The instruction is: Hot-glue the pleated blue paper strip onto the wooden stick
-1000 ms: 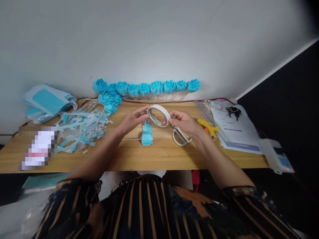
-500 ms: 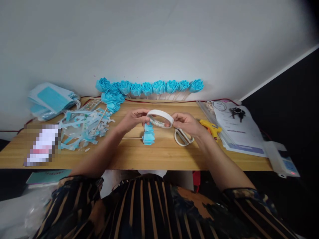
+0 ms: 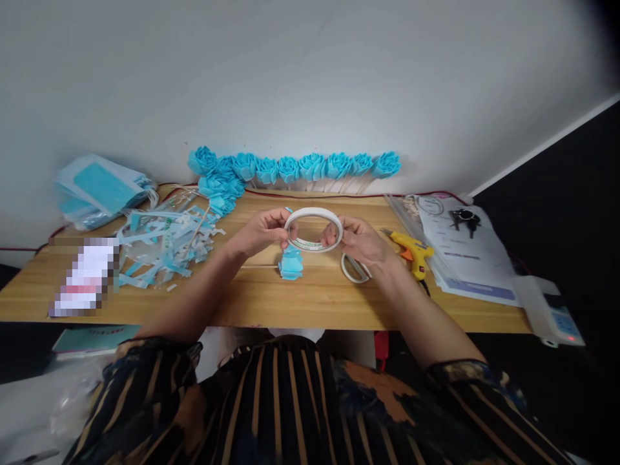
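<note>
Both my hands hold a white roll of tape (image 3: pixel 313 214) up over the middle of the wooden table (image 3: pixel 310 300). My left hand (image 3: pixel 260 231) pinches its left rim with closed fingers. My right hand (image 3: pixel 359 239) grips the right rim, fingers curled round it. Under the roll a small folded blue paper piece (image 3: pixel 291 263) rests on the table. White-handled scissors (image 3: pixel 355 270) lie just below my right hand.
A row of blue paper roses (image 3: pixel 295 167) lines the wall. Cut blue and white paper strips (image 3: pixel 162 242) and a stack of blue sheets (image 3: pixel 99 190) lie at the left. A yellow glue gun (image 3: pixel 411 247), papers with keys (image 3: pixel 460 248) and a white device (image 3: pixel 552 313) sit at the right.
The tape roll has tilted from upright toward flat in my hands, its opening now facing up. The view shifted slightly; my hands stayed over the table's middle.
</note>
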A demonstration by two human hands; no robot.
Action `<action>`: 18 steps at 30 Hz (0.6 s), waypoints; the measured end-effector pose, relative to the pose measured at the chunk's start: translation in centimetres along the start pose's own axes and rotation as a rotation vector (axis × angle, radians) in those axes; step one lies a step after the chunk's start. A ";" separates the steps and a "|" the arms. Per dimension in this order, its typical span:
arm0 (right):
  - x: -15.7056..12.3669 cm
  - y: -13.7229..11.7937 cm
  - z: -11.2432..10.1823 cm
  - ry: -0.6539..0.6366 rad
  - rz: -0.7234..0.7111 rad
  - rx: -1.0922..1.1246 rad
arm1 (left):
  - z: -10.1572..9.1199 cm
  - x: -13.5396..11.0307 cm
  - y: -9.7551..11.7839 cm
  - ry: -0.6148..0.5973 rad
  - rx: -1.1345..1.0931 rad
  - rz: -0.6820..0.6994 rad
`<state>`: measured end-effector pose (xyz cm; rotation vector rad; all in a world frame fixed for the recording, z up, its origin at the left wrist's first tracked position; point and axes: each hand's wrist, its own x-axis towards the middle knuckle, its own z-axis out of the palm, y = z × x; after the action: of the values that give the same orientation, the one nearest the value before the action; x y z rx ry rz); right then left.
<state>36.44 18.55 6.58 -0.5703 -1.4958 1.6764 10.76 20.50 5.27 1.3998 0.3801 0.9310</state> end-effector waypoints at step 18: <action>1.2 1.5 0.4 0.100 0.036 0.188 | -0.1 0.4 -0.3 0.071 -0.060 0.010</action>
<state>35.01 19.31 5.40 -0.5732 -1.2482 1.7672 11.01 20.92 5.07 1.3176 0.3954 0.9950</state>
